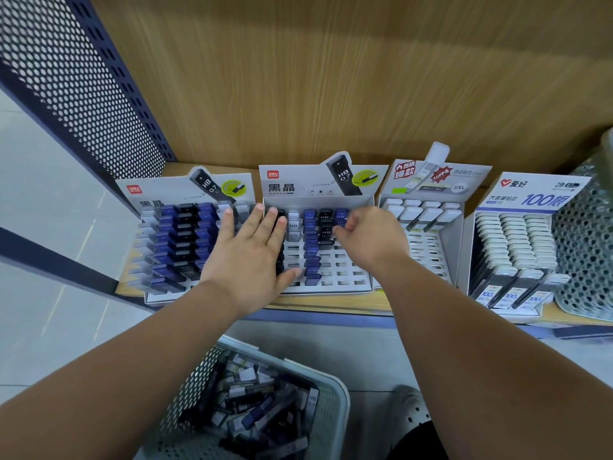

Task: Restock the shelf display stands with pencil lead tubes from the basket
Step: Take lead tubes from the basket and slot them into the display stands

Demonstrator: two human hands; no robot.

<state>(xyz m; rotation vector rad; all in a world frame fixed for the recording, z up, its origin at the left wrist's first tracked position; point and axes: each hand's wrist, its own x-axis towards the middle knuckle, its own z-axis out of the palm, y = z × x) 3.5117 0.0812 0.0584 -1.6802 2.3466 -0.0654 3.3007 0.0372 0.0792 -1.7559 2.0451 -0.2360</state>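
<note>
Now, head view only. Left hand (247, 257) lies flat w/ fingers spread on the left part of the middle display stand (345, 280), palm over black tubes, gripping nothing. Right hand (370, 234) is at the back-right area of the same stand, fingers curled, tips at a blue-capped tube (341, 214). Whether it really pinches this tube, one cannot tell, because the back of the hand hides it. The two hands are apart. Middle stand is only partly filled, and open slots show at front and right. Left stand (156, 197) is packed w/ blue and black tubes. Third stand (471, 180) and fourth stand (530, 194), both w/ white-capped tubes, are further right on the shelf (331, 303). The basket (338, 393) is below the shelf, btw the forearms, w/ loose lead tubes (258, 410) inside.
</note>
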